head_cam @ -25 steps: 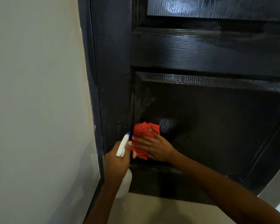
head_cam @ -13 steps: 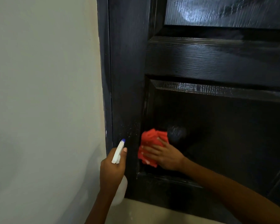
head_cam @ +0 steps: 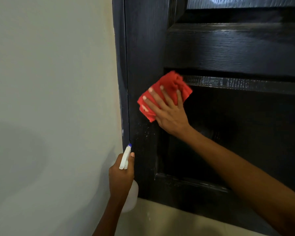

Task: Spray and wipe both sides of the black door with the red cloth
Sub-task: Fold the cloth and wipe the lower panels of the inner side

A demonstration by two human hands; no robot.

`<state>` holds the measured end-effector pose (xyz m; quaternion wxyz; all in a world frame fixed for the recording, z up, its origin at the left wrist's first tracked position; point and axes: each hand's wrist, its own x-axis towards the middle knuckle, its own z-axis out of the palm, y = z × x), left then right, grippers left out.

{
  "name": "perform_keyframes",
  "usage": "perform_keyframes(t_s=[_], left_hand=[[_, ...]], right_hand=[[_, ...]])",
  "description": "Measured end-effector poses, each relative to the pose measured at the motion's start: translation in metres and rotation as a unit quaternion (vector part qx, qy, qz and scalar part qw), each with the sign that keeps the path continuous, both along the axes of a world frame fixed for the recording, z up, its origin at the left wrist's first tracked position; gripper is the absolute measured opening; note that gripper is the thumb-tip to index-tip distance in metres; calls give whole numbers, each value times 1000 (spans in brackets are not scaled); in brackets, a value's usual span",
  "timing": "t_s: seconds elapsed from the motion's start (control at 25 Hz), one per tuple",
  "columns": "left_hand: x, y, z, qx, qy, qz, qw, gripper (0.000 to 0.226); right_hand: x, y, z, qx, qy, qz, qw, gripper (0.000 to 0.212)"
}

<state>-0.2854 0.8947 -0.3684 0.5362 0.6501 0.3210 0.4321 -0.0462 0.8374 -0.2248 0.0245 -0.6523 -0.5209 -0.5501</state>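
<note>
The black door (head_cam: 228,53) with raised panels fills the right of the view. My right hand (head_cam: 167,111) presses the bunched red cloth (head_cam: 170,84) flat against the top left corner of the lower recessed panel, fingers spread over it. Lower left, my left hand (head_cam: 121,178) grips a white spray bottle (head_cam: 126,157) with a blue nozzle tip, held close to the door's left stile. Fine spray droplets speckle the stile between the two hands.
A pale wall (head_cam: 49,99) takes up the left half, meeting the dark door frame (head_cam: 121,65). Light floor tile (head_cam: 160,220) shows below the door's bottom edge.
My right hand has slid the red cloth upward, from the bottom left of the lower panel to its top left corner. The left hand with the bottle has stayed low beside the stile.
</note>
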Motion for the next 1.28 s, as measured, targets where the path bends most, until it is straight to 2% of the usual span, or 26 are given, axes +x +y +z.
perform_keyframes(t_s=[0.08, 0.12, 0.16, 0.24, 0.28, 0.32, 0.36, 0.48, 0.6, 0.64, 0.72, 0.76, 0.88, 0.96, 1.04, 1.12, 1.2, 1.28], left_hand=[[-5, 3, -3, 14, 13, -2, 1000, 37], [-7, 5, -6, 26, 28, -3, 999, 39], [-8, 7, -8, 31, 45, 0, 998, 30], [-9, 8, -12, 39, 77, 18, 996, 16], [-10, 7, -14, 45, 80, 22, 996, 16], [-10, 5, -15, 40, 71, 23, 996, 16], [-9, 6, -15, 33, 63, 27, 997, 19], [-5, 4, -10, 12, 37, 30, 999, 21], [-5, -5, 0, 0, -12, 53, 999, 34], [-6, -6, 1, 3, -20, 52, 998, 30], [-8, -2, 4, 0, -19, 56, 998, 15], [-9, 1, 5, -18, -18, 64, 998, 14], [-5, 9, 14, -64, -29, 94, 993, 43], [-6, 7, 19, -14, -14, 108, 994, 48], [-13, 4, 22, 54, -7, 110, 993, 42], [-19, 6, 16, 75, 10, 113, 991, 35], [-24, 7, 10, 71, 29, 115, 990, 33], [-28, 5, 6, 72, 38, 116, 990, 31]], right_hand=[[0, 10, -58, -100, -23, 20, 995, 76], [0, 10, -94, -187, -36, 18, 982, 78], [-1, 9, -130, -291, -62, -1, 955, 83], [-8, 6, -192, -486, -124, -57, 863, 96], [-13, 4, -211, -549, -136, -93, 820, 100], [-18, 2, -222, -576, -136, -115, 798, 102], [-18, 4, -227, -572, -134, -116, 801, 105], [-14, 13, -196, -460, -93, -67, 881, 99], [-17, 37, -111, -312, -42, -2, 949, 75], [-20, 47, -76, -259, -36, 18, 965, 69], [-25, 66, -4, -149, -32, 43, 987, 65], [-28, 73, 24, -99, -23, 50, 994, 64], [-35, 84, 42, -27, -4, 42, 999, 64], [-36, 82, 6, -54, -7, 51, 997, 71], [-33, 74, -54, -140, 0, 65, 988, 77], [-34, 65, -115, -288, -10, 43, 957, 78], [-36, 63, -164, -422, -55, 5, 905, 80], [-37, 65, -177, -456, -69, -14, 887, 79]])
